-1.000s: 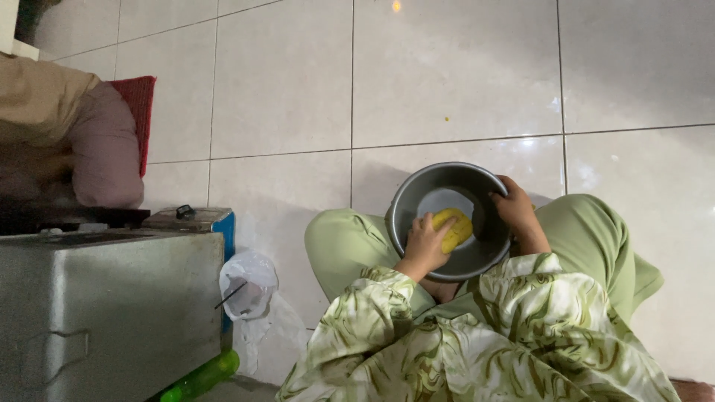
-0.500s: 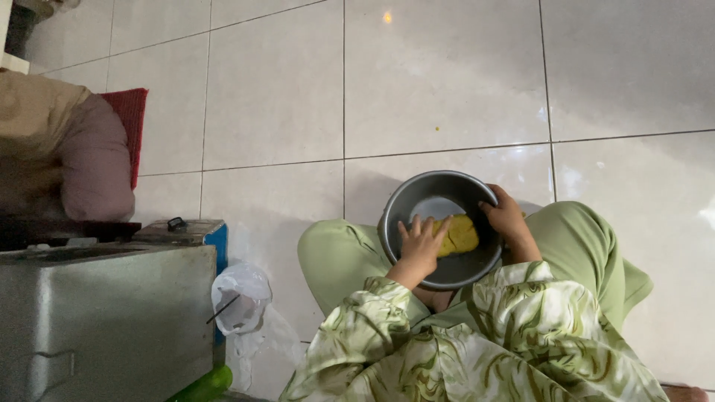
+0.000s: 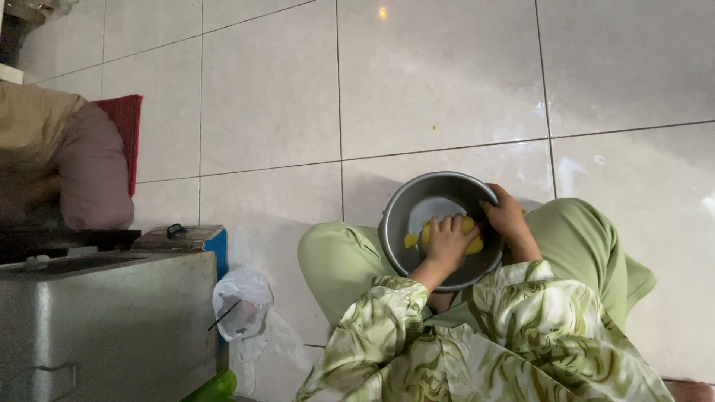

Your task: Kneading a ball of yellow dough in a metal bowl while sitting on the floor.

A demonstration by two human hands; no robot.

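A round grey metal bowl (image 3: 417, 205) rests between my knees on the tiled floor. Inside it lies a lump of yellow food (image 3: 471, 246), with a small yellow piece (image 3: 410, 240) beside it. My left hand (image 3: 449, 240) is inside the bowl, fingers spread over the yellow lump and pressing on it. On the bowl's right rim, my right hand (image 3: 506, 216) is closed around the edge. Green trousers and patterned green sleeves fill the lower frame.
A grey metal box (image 3: 104, 320) stands at lower left, with a blue-sided box (image 3: 197, 240) behind it. A white plastic bag (image 3: 242, 301) lies beside them on the floor. Cushions, one pink (image 3: 93, 179) and one red (image 3: 126, 123), sit at the far left. Pale floor tiles (image 3: 439, 74) stretch ahead.
My left hand has shifted over the yellow lump and now covers most of it. A small yellow piece now lies apart from the lump. The view has tilted slightly.
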